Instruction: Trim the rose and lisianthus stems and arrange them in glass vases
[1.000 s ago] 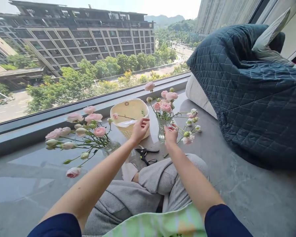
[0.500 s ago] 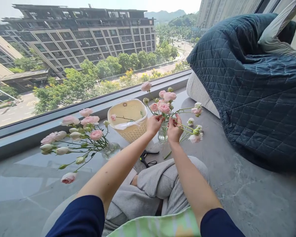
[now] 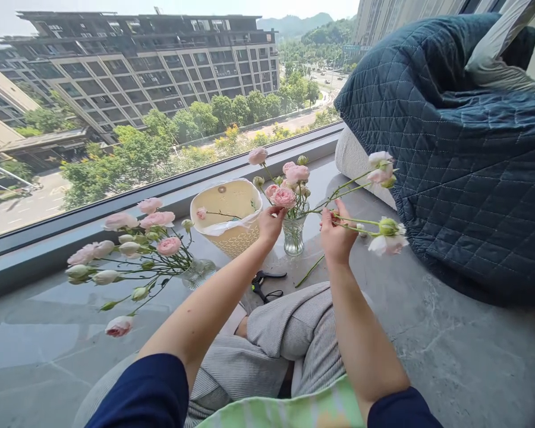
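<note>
My left hand (image 3: pixel 270 227) is closed, its fingertips pinching just under a full pink ranunculus (image 3: pixel 284 197). That bloom stands among other pink blooms and green buds in a clear ribbed glass vase (image 3: pixel 293 241). To the right of the vase, my right hand (image 3: pixel 339 236) is closed around the green stem of a pale ranunculus (image 3: pixel 387 245), whose white-pink head points right. A second branching stem with pale blooms (image 3: pixel 381 169) reaches up and right, passing close behind my right fingers. I cannot tell whether it lies in the grip. My fingers hide part of the stems.
A second glass vase (image 3: pixel 198 272) leans left with several pink and cream ranunculus. A cream basket (image 3: pixel 236 241) holds a single stem. Black pruning shears (image 3: pixel 261 285) and a cut stem (image 3: pixel 310 270) lie before my legs. At right is a dark quilted cover (image 3: pixel 463 178).
My right hand has moved right, away from the vase, with the pale ranunculus. My left hand has shifted slightly left, and the pink bloom has moved with it. More of the vase shows.
</note>
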### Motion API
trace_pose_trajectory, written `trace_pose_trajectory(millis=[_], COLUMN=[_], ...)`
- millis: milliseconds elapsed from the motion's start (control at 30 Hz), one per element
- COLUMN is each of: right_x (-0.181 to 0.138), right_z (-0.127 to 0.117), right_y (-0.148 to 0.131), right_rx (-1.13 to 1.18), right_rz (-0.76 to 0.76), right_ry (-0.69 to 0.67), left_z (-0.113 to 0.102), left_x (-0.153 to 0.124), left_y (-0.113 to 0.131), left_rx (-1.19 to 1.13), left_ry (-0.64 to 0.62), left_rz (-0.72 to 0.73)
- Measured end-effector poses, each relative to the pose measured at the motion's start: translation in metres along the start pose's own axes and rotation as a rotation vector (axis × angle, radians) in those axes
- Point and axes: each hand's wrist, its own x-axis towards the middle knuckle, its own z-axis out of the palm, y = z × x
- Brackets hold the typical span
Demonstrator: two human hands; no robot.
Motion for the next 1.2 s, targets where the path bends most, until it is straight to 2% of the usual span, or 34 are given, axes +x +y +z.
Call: trace_pose_trajectory(millis=[200,300,367,467,600,700,767,833,900,1067,1200], right_x=[0.004,0.005,0.006,0.007,0.006,0.003,-0.002,-0.007,-0.012,-0.027,-0.04], right_z=[-0.05,-0.07,-0.074,-0.061,-0.019,0.015,0.035,0.052,0.068,0.1,0.117], right_y=[-0.02,-0.038,-0.05,-0.067,-0.086,-0.097,-0.102,-0.104,-0.103,-0.1,-0.098], right_rx=[0.13,0.182,0.212,0.268,0.315,0.331,0.342,0.358,0.384,0.509,0.583], right_rz=[0.052,0.083,0.094,0.087,0.08,0.093,0.094,0.097,0.097,0.09,0.098], right_ry=[-0.047,-0.172,-0.321,-0.635,-0.998,-1.207,-1.285,-1.315,-1.297,-1.117,-1.044], left_z=[0.003,-0.008,-0.024,-0.062,-0.12,-0.154,-0.167,-0.172,-0.172,-0.166,-0.164], left_x=[-0.001,-0.013,-0.027,-0.046,-0.058,-0.058,-0.058,-0.056,-0.055,-0.048,-0.045], left_y=[0.004,0.012,0.017,0.028,0.04,0.032,0.019,0.004,-0.009,-0.021,-0.026], left_rx=[-0.034,-0.036,-0.044,-0.19,-0.461,-0.549,-0.6,-0.662,-0.713,-0.83,-0.865], left_ry=[-0.03,-0.15,-0.217,-0.249,-0.343,-0.513,-0.584,-0.596,-0.558,-0.332,-0.19], left_rz=[-0.043,-0.058,-0.065,-0.049,-0.039,-0.109,-0.127,-0.113,-0.096,-0.07,-0.04])
